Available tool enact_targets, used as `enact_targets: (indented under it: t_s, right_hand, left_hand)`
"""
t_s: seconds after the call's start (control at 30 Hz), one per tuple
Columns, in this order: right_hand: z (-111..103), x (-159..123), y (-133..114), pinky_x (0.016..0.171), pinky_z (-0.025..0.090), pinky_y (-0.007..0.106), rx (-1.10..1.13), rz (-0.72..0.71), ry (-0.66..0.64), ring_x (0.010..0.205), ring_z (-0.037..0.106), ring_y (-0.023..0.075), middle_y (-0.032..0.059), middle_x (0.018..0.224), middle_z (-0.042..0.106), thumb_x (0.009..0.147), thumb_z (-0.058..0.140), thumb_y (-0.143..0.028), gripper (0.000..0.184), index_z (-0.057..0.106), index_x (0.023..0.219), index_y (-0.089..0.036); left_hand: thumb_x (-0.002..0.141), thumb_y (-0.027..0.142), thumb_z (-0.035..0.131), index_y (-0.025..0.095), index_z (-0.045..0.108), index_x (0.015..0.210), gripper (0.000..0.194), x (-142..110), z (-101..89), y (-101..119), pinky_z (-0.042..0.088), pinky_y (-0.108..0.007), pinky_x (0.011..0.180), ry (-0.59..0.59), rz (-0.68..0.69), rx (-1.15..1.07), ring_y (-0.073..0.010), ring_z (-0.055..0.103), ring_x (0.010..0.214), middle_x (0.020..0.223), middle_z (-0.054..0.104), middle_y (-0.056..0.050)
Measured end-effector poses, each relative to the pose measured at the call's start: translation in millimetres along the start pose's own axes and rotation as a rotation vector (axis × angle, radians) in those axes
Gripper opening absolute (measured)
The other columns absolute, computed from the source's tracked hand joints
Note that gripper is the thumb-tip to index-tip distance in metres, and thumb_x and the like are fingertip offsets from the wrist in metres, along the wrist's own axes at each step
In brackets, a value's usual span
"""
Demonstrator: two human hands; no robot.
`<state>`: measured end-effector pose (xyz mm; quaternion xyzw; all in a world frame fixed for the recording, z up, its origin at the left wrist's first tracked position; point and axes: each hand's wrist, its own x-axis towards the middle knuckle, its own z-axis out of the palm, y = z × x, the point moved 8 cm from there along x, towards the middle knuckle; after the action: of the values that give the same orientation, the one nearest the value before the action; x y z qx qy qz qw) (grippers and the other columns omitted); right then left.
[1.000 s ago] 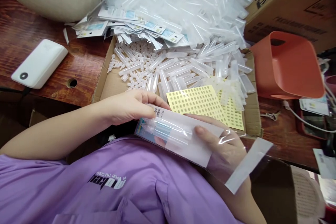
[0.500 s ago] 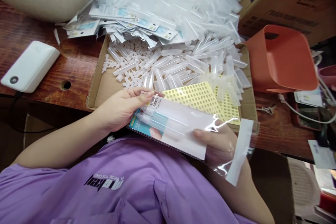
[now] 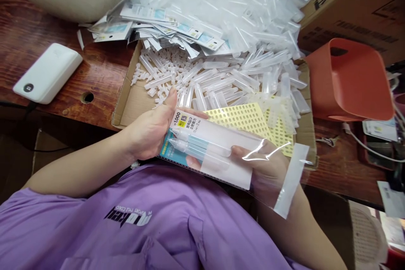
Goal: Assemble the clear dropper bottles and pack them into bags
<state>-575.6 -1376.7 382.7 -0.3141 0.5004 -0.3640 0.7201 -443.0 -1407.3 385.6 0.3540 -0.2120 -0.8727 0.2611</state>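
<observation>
A clear plastic bag (image 3: pixel 268 185) with a white sealing strip lies slanted in front of my body. Inside are a printed card (image 3: pixel 193 122), white and blue with a yellow patch, and two clear pointed-tip tubes (image 3: pixel 202 147) lying side by side. My left hand (image 3: pixel 148 128) supports the printed end, its fingers running behind the bag and its thumb raised off the front. At the strip end, my right hand (image 3: pixel 265 164) grips the bag with the thumb on top; its other fingers are partly hidden behind the plastic.
Beyond my hands, a shallow cardboard tray (image 3: pixel 126 105) holds loose tubes (image 3: pixel 218 84), small white tips (image 3: pixel 167 63) and yellow sticker sheets (image 3: pixel 237 114). Printed packets (image 3: pixel 190 29) and a heap of tubes lie behind. A white power bank (image 3: pixel 47 74) is left, an orange bin (image 3: pixel 360 80) right.
My left thumb has lifted off the card and points up, uncovering more print. The tubes sit slightly differently in the bag. The whole view has shifted, with surroundings appearing farther right.
</observation>
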Motion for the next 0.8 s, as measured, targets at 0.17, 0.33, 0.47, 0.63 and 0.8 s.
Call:
enact_targets:
  t_s: [0.17,0.33,0.47,0.63,0.8]
  right_hand:
    - [18,2,-5,0.091,0.058,0.051,0.118,0.034,-0.290,0.097,0.073,0.0312,0.0091,0.111,0.074,0.078,0.070,-0.036,0.043,0.069,0.119,-0.025]
    - [17,4,-6,0.102,0.052,0.052,0.117,0.063,-0.395,0.108,0.070,0.0297,0.0037,0.124,0.069,0.075,0.075,-0.029,0.043,0.069,0.118,-0.031]
    - [0,10,-3,0.095,0.057,0.050,0.021,0.013,-0.252,0.107,0.070,0.0292,0.0046,0.117,0.072,0.072,0.078,-0.031,0.046,0.068,0.117,-0.028]
    - [-1,11,-2,0.084,0.061,0.048,0.054,0.037,-0.203,0.095,0.073,0.0301,0.0066,0.109,0.075,0.069,0.080,-0.031,0.046,0.070,0.113,-0.026]
    - [-10,5,-11,0.087,0.061,0.048,-0.005,-0.028,-0.005,0.096,0.073,0.0297,0.0055,0.106,0.075,0.069,0.082,-0.036,0.040,0.072,0.106,-0.024]
  left_hand:
    - [0.068,0.023,0.084,0.015,0.069,0.097,0.033,-7,-3.9,5,0.054,-0.024,0.066,-0.042,0.041,-0.003,-0.0178,0.070,0.076,0.085,0.074,-0.005]
    - [0.077,0.015,0.076,0.015,0.069,0.095,0.019,-6,-7.8,9,0.056,-0.023,0.065,-0.023,0.073,-0.033,-0.0135,0.069,0.069,0.079,0.073,-0.002]
    - [0.078,0.017,0.076,0.015,0.070,0.096,0.019,-4,-4.6,8,0.056,-0.024,0.067,-0.051,0.051,-0.045,-0.0142,0.069,0.070,0.080,0.073,-0.003]
    - [0.078,0.019,0.076,0.016,0.071,0.098,0.022,-2,0.5,11,0.055,-0.025,0.068,-0.096,0.062,-0.029,-0.0143,0.068,0.071,0.084,0.074,-0.004]
    - [0.077,0.030,0.079,0.016,0.067,0.096,0.026,0,-16.8,24,0.053,-0.022,0.068,0.078,0.256,0.112,-0.0139,0.067,0.075,0.087,0.072,-0.003]
